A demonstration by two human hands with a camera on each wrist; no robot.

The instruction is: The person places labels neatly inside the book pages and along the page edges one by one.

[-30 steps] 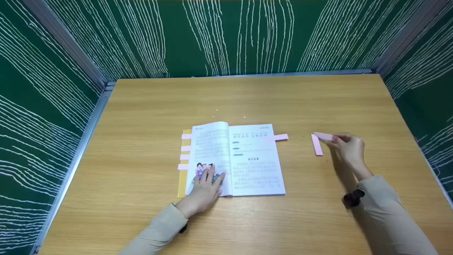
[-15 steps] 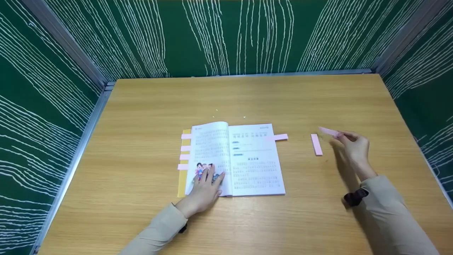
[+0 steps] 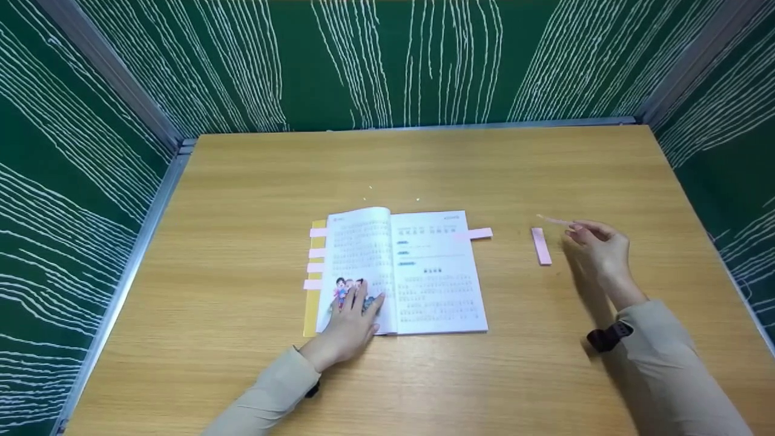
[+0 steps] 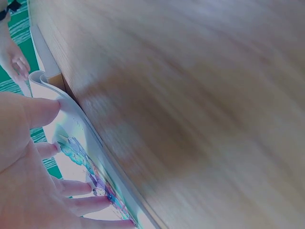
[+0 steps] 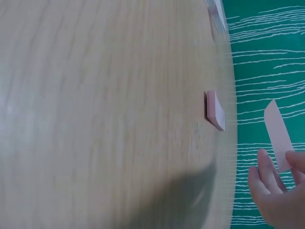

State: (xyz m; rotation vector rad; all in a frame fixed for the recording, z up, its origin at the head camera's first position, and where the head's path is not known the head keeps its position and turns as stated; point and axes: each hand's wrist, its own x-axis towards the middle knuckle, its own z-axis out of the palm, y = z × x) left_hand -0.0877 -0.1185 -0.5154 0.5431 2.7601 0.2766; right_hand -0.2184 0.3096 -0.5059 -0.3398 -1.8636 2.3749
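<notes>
An open book (image 3: 436, 290) lies on the table, its left page carrying a picture of cartoon children. My left hand (image 3: 348, 336) rests flat on that page with fingers spread; the left wrist view shows the fingertips on the picture. To the right, my right hand (image 3: 605, 254) pinches one end of a thin pink sticky note strip (image 5: 278, 136) between thumb and finger, held up above the table. In the head view that strip is nearly edge-on. Left of the right hand, a pad of pink sticky notes (image 3: 541, 246) lies on the table.
Several pink tabs (image 3: 316, 254) stick out from the book's left side over a yellow cover edge (image 3: 310, 318). One pink tab (image 3: 481, 234) sticks out at the right page. Tiny white scraps (image 3: 418, 199) lie behind the book. Green walls with white lines surround the table.
My right hand has lifted the pink strip off the pad, moving slightly right and up, and turned it edge-on. The left hand has stayed on the page.
</notes>
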